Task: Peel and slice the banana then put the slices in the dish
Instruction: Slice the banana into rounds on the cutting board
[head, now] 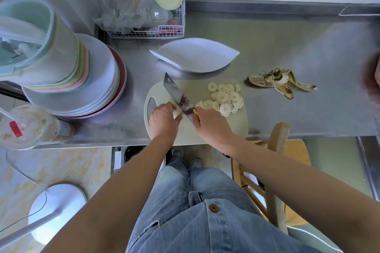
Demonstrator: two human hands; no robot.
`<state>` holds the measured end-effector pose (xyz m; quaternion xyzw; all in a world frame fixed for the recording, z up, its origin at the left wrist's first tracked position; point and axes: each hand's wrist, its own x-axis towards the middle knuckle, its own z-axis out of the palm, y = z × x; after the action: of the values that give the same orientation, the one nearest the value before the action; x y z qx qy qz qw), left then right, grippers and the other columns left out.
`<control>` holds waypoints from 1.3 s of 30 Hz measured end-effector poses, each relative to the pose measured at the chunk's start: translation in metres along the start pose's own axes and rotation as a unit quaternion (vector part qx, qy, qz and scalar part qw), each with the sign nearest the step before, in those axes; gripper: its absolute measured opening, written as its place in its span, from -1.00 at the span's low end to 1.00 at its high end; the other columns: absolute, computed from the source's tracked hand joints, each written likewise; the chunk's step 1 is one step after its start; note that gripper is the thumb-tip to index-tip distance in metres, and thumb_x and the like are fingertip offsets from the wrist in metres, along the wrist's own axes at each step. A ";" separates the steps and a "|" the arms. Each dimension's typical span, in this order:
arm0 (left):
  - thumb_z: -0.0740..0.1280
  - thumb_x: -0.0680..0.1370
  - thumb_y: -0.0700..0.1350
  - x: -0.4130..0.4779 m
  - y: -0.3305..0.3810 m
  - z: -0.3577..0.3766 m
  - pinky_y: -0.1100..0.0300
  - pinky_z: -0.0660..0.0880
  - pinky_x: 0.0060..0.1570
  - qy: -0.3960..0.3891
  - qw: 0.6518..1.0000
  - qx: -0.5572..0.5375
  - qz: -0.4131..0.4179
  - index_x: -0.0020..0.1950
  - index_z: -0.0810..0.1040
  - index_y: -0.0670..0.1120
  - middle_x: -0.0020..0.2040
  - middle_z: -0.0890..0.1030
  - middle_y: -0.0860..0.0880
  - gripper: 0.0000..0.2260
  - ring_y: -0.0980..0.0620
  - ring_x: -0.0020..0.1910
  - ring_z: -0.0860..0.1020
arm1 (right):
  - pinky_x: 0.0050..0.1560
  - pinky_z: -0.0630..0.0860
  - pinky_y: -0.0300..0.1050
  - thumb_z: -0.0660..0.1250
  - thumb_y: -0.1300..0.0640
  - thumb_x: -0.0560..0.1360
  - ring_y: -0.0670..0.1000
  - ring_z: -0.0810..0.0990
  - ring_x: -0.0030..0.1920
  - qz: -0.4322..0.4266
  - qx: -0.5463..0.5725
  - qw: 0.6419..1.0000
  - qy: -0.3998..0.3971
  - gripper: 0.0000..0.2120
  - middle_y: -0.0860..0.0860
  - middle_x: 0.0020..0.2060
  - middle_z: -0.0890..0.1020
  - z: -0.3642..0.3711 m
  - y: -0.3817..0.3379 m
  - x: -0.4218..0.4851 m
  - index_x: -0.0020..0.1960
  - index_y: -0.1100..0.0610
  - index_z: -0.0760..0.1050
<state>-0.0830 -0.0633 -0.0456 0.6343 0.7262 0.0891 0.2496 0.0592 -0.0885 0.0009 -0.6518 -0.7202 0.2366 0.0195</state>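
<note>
1. At a steel counter (287,47), my left hand (163,118) curls its fingers over the last short piece of peeled banana (177,113), pinning it to the pale green cutting board (193,88).
2. My right hand (209,123) is wrapped round the handle of a broad-bladed knife (177,95). The blade runs away from me at a slant, just beside the left fingertips.
3. The edge appears to meet the banana piece, though my fingers hide the exact spot.
4. A loose heap of cut slices (225,98) lies on the right half of the board, right of the blade.
5. The white leaf-shaped dish (195,55) sits on the counter just beyond the board, with no slices in it.
6. The blackened peel (279,81) lies splayed on the counter to the right of the board, apart from it.
7. To the left stand a stack of plates (98,80) and a lidded plastic cup (30,127). A white wire basket (148,33) sits behind the dish.
8. A wooden chair (277,139) stands at the counter's near edge, by my right forearm.
</note>
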 end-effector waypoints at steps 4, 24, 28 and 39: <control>0.43 0.49 -0.02 0.001 0.001 -0.001 0.11 0.48 0.01 -0.006 1.000 0.002 -0.006 0.08 0.58 -0.07 0.06 0.63 -0.01 -0.78 -0.04 0.03 0.56 | -0.29 0.27 -0.08 0.04 0.09 0.63 0.20 0.57 -0.19 -0.005 -0.017 1.000 0.000 -0.71 0.17 -0.23 0.55 0.006 0.000 0.002 0.08 0.26 0.45; 0.30 0.57 -0.05 -0.006 0.008 -0.002 0.06 0.41 -0.05 0.017 0.999 -0.029 0.036 0.17 0.49 -0.17 0.10 0.56 -0.13 -0.75 -0.15 0.03 0.55 | -0.32 0.22 -0.06 0.10 0.10 0.61 0.09 0.35 -0.40 0.047 0.074 0.996 0.018 -0.74 -0.03 -0.49 0.25 0.019 0.028 0.000 -0.23 0.17 0.27; 0.28 0.59 -0.07 -0.007 0.003 0.003 0.05 0.41 -0.01 -0.004 1.000 -0.012 0.028 0.18 0.46 -0.20 0.14 0.53 -0.15 -0.74 -0.16 0.05 0.53 | -0.33 0.19 -0.04 0.10 0.11 0.61 0.09 0.31 -0.40 0.028 0.070 0.997 -0.001 -0.69 -0.02 -0.50 0.20 0.029 0.025 -0.007 -0.29 0.11 0.18; 0.25 0.60 -0.07 -0.008 0.005 0.001 0.07 0.41 0.01 -0.018 0.999 -0.002 0.036 0.23 0.44 -0.18 0.17 0.49 -0.15 -0.74 -0.14 0.09 0.50 | -0.28 0.26 -0.10 0.07 0.05 0.63 0.05 0.41 -0.35 0.106 0.035 0.993 0.033 -0.74 0.04 -0.39 0.40 0.012 0.062 -0.002 -0.19 0.15 0.31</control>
<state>-0.0773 -0.0701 -0.0416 0.6610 0.6981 0.0887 0.2606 0.1129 -0.0920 -0.0315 -0.7309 -0.6372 0.2409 0.0412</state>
